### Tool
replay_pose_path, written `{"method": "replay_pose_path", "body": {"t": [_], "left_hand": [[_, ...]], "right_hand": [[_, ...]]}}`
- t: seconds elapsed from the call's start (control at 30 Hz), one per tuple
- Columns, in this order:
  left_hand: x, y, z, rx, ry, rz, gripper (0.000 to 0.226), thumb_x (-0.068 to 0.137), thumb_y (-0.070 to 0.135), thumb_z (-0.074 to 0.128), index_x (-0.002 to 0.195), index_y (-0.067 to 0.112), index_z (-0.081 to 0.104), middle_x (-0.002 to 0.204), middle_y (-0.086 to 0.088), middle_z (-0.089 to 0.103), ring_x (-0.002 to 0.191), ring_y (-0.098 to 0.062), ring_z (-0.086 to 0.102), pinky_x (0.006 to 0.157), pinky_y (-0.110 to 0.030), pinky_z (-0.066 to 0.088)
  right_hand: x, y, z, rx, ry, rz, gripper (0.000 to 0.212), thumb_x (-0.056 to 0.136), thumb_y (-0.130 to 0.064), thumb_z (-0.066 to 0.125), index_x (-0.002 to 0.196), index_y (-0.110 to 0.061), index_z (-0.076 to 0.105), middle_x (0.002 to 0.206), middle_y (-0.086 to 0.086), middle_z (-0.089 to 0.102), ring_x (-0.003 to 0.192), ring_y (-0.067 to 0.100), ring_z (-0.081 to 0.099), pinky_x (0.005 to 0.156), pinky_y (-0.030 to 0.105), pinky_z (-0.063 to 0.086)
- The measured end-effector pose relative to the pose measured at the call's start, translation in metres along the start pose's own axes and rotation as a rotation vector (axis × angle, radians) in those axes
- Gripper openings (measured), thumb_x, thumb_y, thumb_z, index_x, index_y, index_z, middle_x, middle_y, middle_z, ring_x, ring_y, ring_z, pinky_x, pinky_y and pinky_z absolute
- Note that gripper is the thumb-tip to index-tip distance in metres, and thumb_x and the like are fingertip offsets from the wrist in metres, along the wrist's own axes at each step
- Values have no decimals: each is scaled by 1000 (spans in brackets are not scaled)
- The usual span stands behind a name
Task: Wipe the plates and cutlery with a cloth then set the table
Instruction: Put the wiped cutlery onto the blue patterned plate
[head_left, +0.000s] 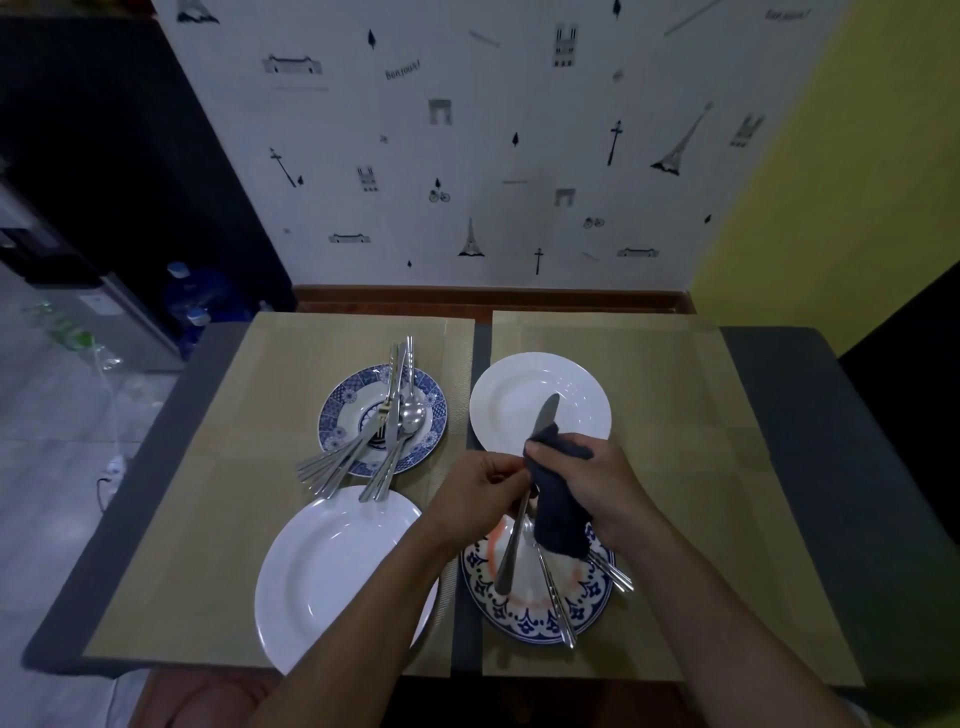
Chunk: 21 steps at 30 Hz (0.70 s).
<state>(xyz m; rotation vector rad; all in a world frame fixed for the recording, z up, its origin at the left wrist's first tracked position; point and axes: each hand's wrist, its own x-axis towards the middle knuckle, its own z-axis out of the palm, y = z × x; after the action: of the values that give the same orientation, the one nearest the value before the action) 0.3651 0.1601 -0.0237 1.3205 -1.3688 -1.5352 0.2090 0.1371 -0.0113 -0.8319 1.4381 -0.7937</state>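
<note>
Your left hand (483, 488) pinches the knife (544, 415) partway down its handle with curled fingers, while your right hand (587, 483) curls round the dark blue cloth (558, 514) wrapped over the lower blade. The knife is held tilted, its tip over the far white plate (498, 410) and its handle end over the near patterned plate (519, 618), where loose cutlery (556, 603) lies; a cutlery pile (395, 415) rests on the blue-patterned plate (332, 415) at the far left

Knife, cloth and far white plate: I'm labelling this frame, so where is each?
knife (546, 418), head view, on the blade above the cloth.
cloth (560, 519), head view, on the hanging lower fold.
far white plate (498, 408), head view, on its bare left side.
</note>
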Motion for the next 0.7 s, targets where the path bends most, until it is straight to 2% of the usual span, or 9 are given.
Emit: {"method": "replay_pose_path", "body": {"t": [0.07, 0.17, 0.27, 0.33, 0.43, 0.5, 0.57, 0.63, 0.7], "left_hand": [[-1, -2, 0, -8, 13, -1, 24, 102, 17, 55, 107, 4, 75, 88, -15, 75, 77, -18, 70, 73, -27, 56], [-5, -3, 0, -55, -62, -65, 24, 102, 15, 54, 110, 5, 74, 87, -1, 76, 80, -9, 71, 73, -18, 53], [-8, -6, -3, -68, -53, -71, 22, 101, 12, 56, 108, 6, 76, 82, 4, 75, 76, -3, 68, 71, -15, 50], [-4, -7, -2, -27, 19, -39, 20, 99, 15, 60, 103, 9, 79, 80, 2, 76, 73, -5, 66, 69, -19, 49], [2, -5, -2, -27, 134, -31, 18, 98, 15, 62, 98, 11, 80, 81, -6, 76, 73, -12, 67, 70, -26, 53], [3, -5, -4, 18, 129, -22, 18, 97, 13, 62, 97, 8, 79, 78, -7, 76, 69, -10, 66, 68, -23, 51], [1, -6, -6, 61, 79, -7, 18, 97, 16, 64, 94, 8, 80, 73, -10, 73, 64, -8, 62, 64, -20, 47], [-1, -9, -6, 111, 34, 10, 20, 97, 20, 64, 89, 10, 80, 72, -16, 72, 64, -12, 62, 64, -21, 47], [-1, -11, -2, 182, 40, 49, 18, 94, 20, 67, 83, 15, 81, 69, -7, 73, 63, -9, 64, 63, -21, 49]], "right_hand": [[0, -1, 1, -16, 26, -51, 16, 87, -25, 80, 97, -14, 75, 85, 10, 78, 87, 31, 75, 79, 41, 61], [2, -5, 4, 65, 132, -93, 12, 91, -24, 77, 95, -13, 74, 86, 8, 77, 84, 27, 73, 72, 35, 59], [8, -10, 3, 115, 199, -100, 12, 90, -22, 77, 92, -10, 75, 84, 9, 77, 85, 29, 74, 81, 44, 60], [6, -9, 3, 123, 157, -77, 14, 89, -21, 79, 94, -9, 75, 85, 11, 78, 85, 30, 75, 81, 45, 61], [-4, -6, 5, 101, -1, -8, 14, 86, -16, 81, 97, -9, 76, 86, 14, 78, 81, 29, 75, 76, 39, 61], [-7, -4, 5, 83, -39, 21, 15, 83, -15, 83, 96, -10, 77, 87, 14, 79, 80, 28, 76, 71, 34, 62], [-7, -7, 4, 56, 5, 5, 14, 82, -16, 85, 92, -11, 76, 82, 12, 78, 73, 23, 75, 67, 33, 60], [-3, -12, 3, 81, 114, -50, 13, 82, -18, 84, 87, -12, 75, 79, 12, 77, 69, 22, 74, 69, 37, 60], [5, -18, 2, 104, 228, -115, 14, 82, -21, 85, 86, -12, 75, 78, 9, 78, 75, 25, 75, 76, 41, 61]]}}
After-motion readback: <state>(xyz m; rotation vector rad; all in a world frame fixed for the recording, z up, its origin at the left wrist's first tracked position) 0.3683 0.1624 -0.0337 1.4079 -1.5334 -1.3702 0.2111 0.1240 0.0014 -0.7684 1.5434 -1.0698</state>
